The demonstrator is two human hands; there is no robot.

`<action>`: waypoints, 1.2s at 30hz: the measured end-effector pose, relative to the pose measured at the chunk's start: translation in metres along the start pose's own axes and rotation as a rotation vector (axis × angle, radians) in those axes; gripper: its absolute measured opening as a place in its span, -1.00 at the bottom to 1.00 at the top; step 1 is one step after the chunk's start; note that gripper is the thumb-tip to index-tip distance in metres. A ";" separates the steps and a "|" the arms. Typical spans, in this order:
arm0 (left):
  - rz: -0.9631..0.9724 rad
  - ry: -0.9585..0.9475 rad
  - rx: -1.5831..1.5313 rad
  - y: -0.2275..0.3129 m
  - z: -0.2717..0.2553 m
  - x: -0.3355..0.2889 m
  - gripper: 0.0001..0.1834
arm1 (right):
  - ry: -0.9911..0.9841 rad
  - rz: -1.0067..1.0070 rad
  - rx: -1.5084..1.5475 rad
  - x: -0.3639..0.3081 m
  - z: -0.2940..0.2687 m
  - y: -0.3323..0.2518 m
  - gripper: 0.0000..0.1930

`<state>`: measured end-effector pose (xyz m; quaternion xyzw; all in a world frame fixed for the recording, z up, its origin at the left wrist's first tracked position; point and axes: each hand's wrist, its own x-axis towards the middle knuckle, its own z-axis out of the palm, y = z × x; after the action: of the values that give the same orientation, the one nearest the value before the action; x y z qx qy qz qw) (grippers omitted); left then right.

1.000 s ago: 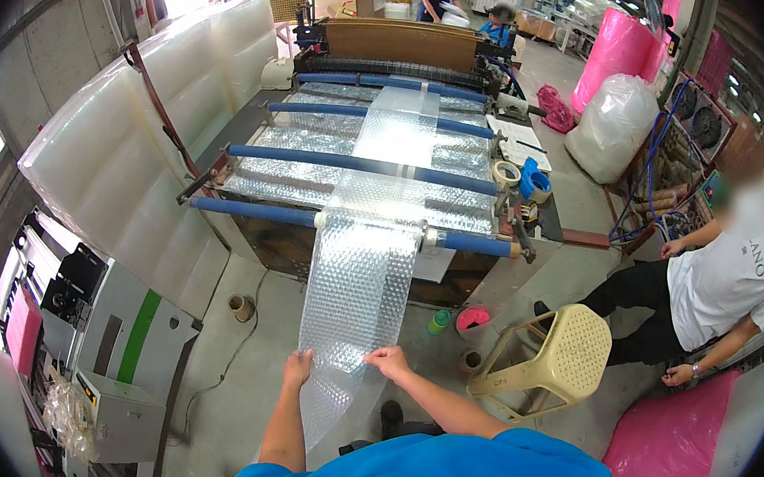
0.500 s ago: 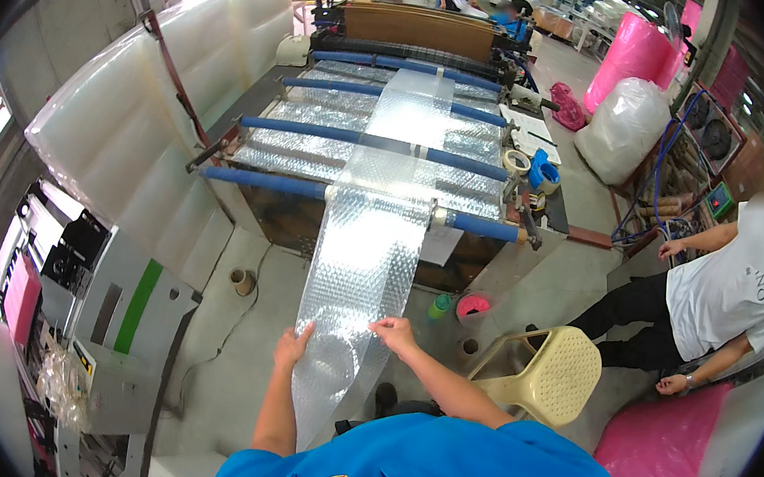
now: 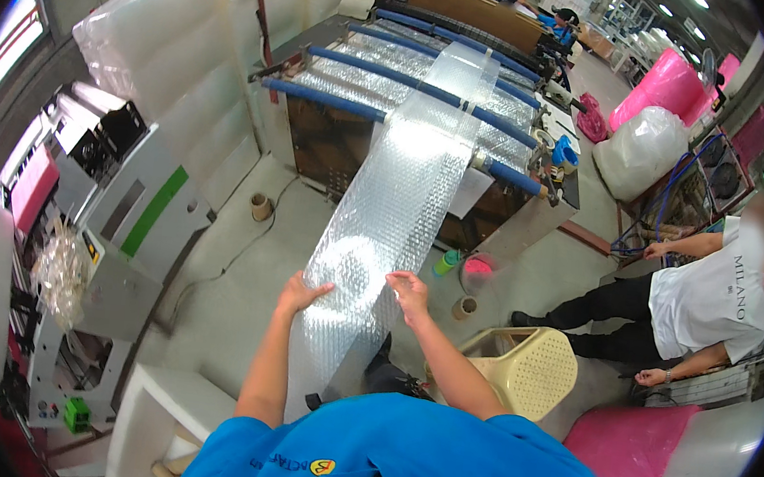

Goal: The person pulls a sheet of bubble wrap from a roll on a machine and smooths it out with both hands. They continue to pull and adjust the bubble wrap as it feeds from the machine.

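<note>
A long strip of clear bubble wrap [image 3: 405,186] runs toward me from a machine's blue rollers [image 3: 322,98] and hangs down in front of my body. My left hand [image 3: 301,293] grips its left edge, thumb lying on top and fingers hidden behind. At the right edge, my right hand [image 3: 409,294] pinches the wrap between thumb and fingertips. Between the two hands the wrap is stretched out and glares with reflected light. Its lower end passes down beside my blue shirt [image 3: 398,452].
A cream plastic stool [image 3: 530,372] stands right of my legs, with a person in a white shirt [image 3: 708,288] beyond it. Cardboard cores [image 3: 262,208], a green bottle [image 3: 447,262] and a cable lie on the floor. A grey machine [image 3: 139,233] stands left.
My view has turned, so the rollers appear higher and further right. Both hands keep hold of the bubble wrap; the left thumb now reaches further across it.
</note>
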<state>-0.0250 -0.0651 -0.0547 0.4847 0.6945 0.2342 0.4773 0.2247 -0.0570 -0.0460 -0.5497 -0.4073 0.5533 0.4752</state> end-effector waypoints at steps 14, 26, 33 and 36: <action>0.171 0.506 0.026 -0.037 -0.004 -0.053 -0.55 | 0.011 0.131 0.040 -0.063 0.019 0.009 -0.60; 0.773 0.338 -0.119 0.117 -0.077 -0.120 -0.62 | -0.040 0.349 -0.013 -0.056 0.036 0.011 -0.72; 1.833 -0.398 -0.647 0.263 -0.112 -0.289 -0.52 | -0.060 0.423 -0.009 -0.047 0.020 0.041 -0.75; 1.819 -0.542 -0.712 0.270 -0.098 -0.269 -0.51 | -0.059 0.492 -0.054 -0.038 0.016 0.054 -0.79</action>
<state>0.0294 -0.1796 0.3179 0.6961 -0.1799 0.5845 0.3761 0.2023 -0.1047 -0.0889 -0.6286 -0.2896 0.6569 0.2991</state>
